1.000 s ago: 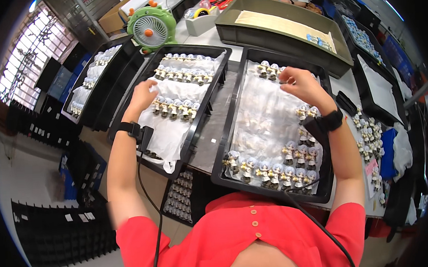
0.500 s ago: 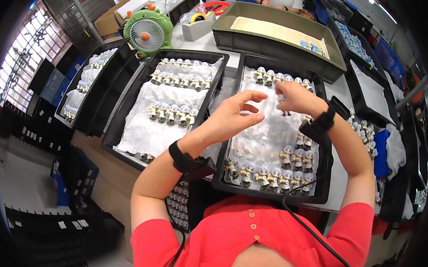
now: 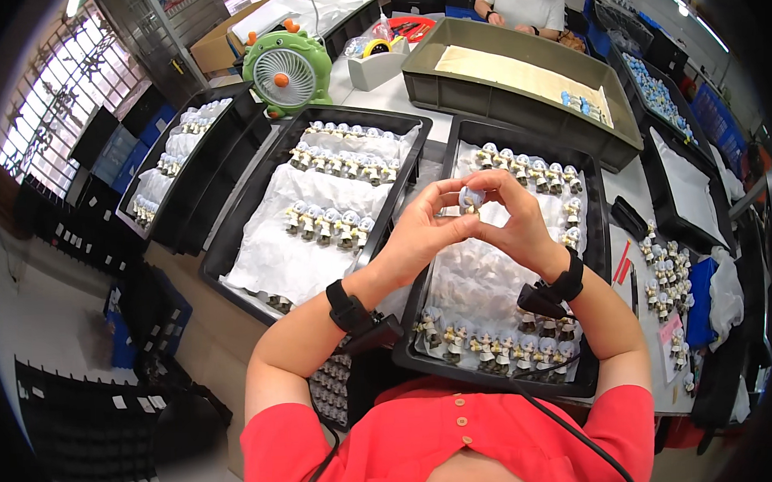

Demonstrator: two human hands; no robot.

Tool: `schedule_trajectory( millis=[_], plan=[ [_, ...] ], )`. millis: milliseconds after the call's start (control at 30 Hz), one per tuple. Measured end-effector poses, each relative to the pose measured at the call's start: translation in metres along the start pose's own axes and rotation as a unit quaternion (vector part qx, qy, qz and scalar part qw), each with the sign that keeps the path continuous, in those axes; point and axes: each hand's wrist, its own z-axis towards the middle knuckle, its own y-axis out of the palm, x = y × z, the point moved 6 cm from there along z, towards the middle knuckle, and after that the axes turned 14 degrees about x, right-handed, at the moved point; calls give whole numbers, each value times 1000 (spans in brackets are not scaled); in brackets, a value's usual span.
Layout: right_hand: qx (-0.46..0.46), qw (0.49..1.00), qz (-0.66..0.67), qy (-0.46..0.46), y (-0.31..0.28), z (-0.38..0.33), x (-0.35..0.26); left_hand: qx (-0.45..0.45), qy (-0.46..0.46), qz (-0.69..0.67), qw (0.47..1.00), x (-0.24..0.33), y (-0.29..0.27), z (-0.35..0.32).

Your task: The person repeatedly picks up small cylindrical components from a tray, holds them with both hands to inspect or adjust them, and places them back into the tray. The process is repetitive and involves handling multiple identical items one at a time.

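Observation:
Both my hands hold one small figurine (image 3: 470, 200) with pale blue-grey hair above the black tray (image 3: 599, 257) in front of me. My left hand (image 3: 424, 226) has thumb and fingertips closed at its left side. From the right, my right hand (image 3: 516, 220) pinches it too, thumb meeting the left one. The figurine's lower part is hidden behind the thumbs. In the tray, similar figurines stand in rows on white paper (image 3: 470, 280): a back row (image 3: 538, 174), a few along the right side, and front rows (image 3: 494, 350) near my body. My hands cover part of the middle.
A second black tray (image 3: 250, 195) with figurine rows is to the left, another farther left. Behind stand a green fan (image 3: 288, 73) and a large olive bin (image 3: 517, 89). More figurines (image 3: 667, 272) lie at right beside red sticks (image 3: 622, 262). A person (image 3: 526, 6) sits opposite.
My right hand has brought a figurine from the tray's right side toward the middle. My left hand, open before, has closed on it as well. The view has shifted slightly.

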Motion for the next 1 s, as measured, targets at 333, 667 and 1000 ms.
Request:
schedule_trajectory(
  millis=[333,667,1000],
  plan=[
    [-45,999,-9,2,3,-8,2,17,-30,-102,994,3,2,-1],
    [-56,995,40,68,0,-5,6,-19,-43,-162,986,4,1,0],
    [-8,999,10,31,-5,-5,-2,14,-26,-136,990,-3,-6,-1]
  ],
)
